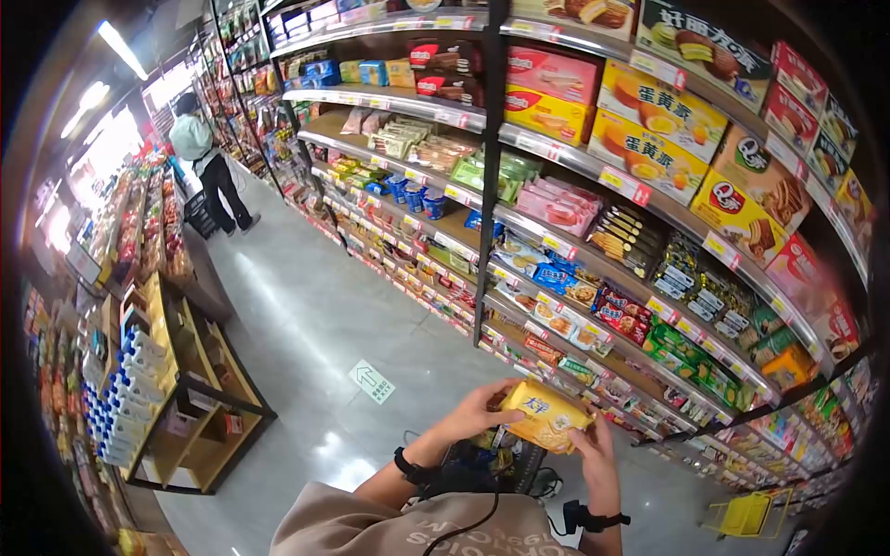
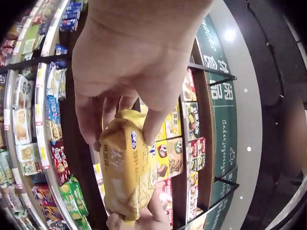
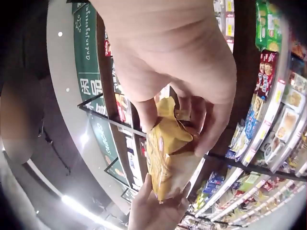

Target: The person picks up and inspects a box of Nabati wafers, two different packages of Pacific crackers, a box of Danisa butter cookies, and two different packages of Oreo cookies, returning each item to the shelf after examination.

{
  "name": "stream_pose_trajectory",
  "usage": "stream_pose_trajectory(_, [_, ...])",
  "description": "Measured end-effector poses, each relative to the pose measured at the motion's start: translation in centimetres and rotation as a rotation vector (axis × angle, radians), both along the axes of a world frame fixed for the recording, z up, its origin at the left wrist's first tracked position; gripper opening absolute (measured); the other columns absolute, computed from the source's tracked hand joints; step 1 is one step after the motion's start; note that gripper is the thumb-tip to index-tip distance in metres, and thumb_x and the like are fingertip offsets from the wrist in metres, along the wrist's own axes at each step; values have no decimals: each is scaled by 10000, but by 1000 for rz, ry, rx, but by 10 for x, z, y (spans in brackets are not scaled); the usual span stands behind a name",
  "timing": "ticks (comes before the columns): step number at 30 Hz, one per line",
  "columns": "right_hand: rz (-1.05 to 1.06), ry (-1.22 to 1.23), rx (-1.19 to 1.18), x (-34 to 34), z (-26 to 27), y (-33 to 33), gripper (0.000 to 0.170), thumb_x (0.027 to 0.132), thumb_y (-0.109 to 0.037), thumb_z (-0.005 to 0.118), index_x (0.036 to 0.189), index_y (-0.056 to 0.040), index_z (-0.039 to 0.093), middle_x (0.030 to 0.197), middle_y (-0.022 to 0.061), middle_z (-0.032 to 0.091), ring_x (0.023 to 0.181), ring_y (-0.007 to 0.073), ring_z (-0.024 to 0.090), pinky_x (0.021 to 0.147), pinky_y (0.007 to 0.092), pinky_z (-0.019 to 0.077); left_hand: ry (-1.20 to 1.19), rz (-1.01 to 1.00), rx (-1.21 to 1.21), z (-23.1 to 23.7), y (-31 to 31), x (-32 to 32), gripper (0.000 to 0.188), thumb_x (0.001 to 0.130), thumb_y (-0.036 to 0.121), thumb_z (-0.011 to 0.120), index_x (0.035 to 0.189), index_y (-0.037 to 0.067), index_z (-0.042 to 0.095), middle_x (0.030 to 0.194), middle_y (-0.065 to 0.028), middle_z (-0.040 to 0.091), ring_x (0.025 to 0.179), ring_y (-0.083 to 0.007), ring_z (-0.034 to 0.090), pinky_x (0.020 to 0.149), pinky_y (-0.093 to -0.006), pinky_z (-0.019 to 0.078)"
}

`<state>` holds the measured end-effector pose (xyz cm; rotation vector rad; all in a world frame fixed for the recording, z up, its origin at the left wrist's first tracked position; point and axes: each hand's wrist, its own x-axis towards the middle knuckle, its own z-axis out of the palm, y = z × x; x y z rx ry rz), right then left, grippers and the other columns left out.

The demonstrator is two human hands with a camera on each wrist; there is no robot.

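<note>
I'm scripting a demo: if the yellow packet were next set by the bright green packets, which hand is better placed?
Probably the right hand: its grip is on the right end of the yellow packet, nearer the green packets. The left hand grips the other end and would likely reach across.

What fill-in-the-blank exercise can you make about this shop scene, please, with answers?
The biscuit packet is gripped by the left hand and the ____ hand.
Its colour is mainly ____.
The bottles at the left have ____ caps.
The standing person wears ____ trousers.

Missing words: right; yellow; blue; black.
</note>
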<state>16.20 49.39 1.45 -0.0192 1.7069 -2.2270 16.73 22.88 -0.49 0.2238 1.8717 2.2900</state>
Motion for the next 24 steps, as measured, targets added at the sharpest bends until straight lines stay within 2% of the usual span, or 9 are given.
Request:
stream_pose_trajectory(2, [79,19,5,-11,5,-13,569,892,-15,705,1414,-10,480,1250,54,590,1163,141,559,1012,284,429,-36,66,63,6,-10,11,640,927,148,751,1468,-10,447,1299,-91,628,1169,-163,600,1007,-310,481])
stream_pose_trajectory(5, [177,42,36,-21,12,-28,561,892,-17,706,1410,-23,491,1268,51,588,1180,144,554,1018,285,427,-119,147,11,17,-23,26,657,923,148,756,1474,-13,436,1330,-91,612,1208,-173,585,1026,-312,470])
stream_pose_trajectory(8, [270,49,13,-25,5,-36,550,902,-34,710,1409,-34,498,1281,51,585,1191,144,549,1025,289,425,-145,198,62,24,-28,42,683,906,126,767,1489,0,435,1376,-89,588,1256,-179,551,1077,-334,436])
stream_pose_trajectory(11, [378,98,-2,-28,10,-39,549,907,-48,720,1410,-43,501,1293,54,582,1206,148,545,1039,291,418,-98,285,24,15,-26,58,673,904,120,766,1486,9,446,1366,-79,593,1247,-178,555,1070,-338,438])
stream_pose_trajectory(15, [477,107,11,-29,10,-40,630,877,-53,766,1436,-47,476,1305,58,575,1204,165,556,1027,305,442,-82,331,-4,13,-24,73,672,919,160,761,1485,1,436,1387,-109,576,1253,-200,560,1048,-343,461])
stream_pose_trajectory(20, [449,147,-16,-24,9,-43,673,845,-49,800,1433,-40,473,1298,71,581,1203,177,565,1018,322,461,-95,341,-27,37,-20,76,660,896,144,780,1470,31,475,1348,-65,602,1239,-174,560,1045,-342,457])
stream_pose_trajectory(24, [406,140,-42,-21,7,-47,649,834,-51,796,1411,-32,498,1317,66,578,1227,169,545,1045,317,424,-60,295,-90,34,-26,74,688,921,198,764,1497,31,428,1402,-103,558,1281,-223,547,1064,-361,457])
